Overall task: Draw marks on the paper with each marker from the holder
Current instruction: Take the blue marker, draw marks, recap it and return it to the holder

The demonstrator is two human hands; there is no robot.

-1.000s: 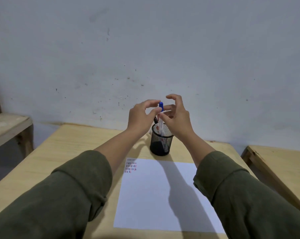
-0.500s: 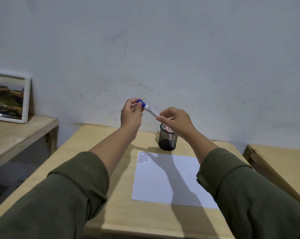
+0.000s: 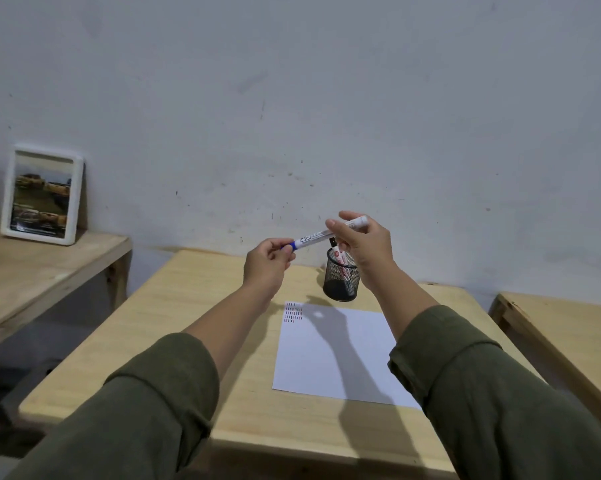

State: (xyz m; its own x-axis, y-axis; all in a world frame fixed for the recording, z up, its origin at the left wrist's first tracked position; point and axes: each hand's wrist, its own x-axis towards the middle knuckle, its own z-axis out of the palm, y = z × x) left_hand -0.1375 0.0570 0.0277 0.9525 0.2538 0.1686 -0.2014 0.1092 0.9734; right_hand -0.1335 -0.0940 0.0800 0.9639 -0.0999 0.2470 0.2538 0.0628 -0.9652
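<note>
A white marker with a blue cap (image 3: 318, 234) is held nearly level in the air above the table. My left hand (image 3: 268, 263) pinches the blue cap end, and my right hand (image 3: 363, 244) grips the white barrel. Below and behind my right hand stands a black mesh holder (image 3: 340, 284) with other markers in it, one with red print. A white sheet of paper (image 3: 330, 355) lies on the wooden table (image 3: 174, 327), with rows of short red, blue and black marks at its top left corner.
A white-framed picture (image 3: 42, 194) leans against the wall on a lower wooden bench at left. Another wooden surface (image 3: 562, 334) stands at right. The wall runs right behind the table.
The marker came up out of the holder and now lies nearly level between both hands. My left hand moved left onto the cap; the view pulled back and shifted left.
</note>
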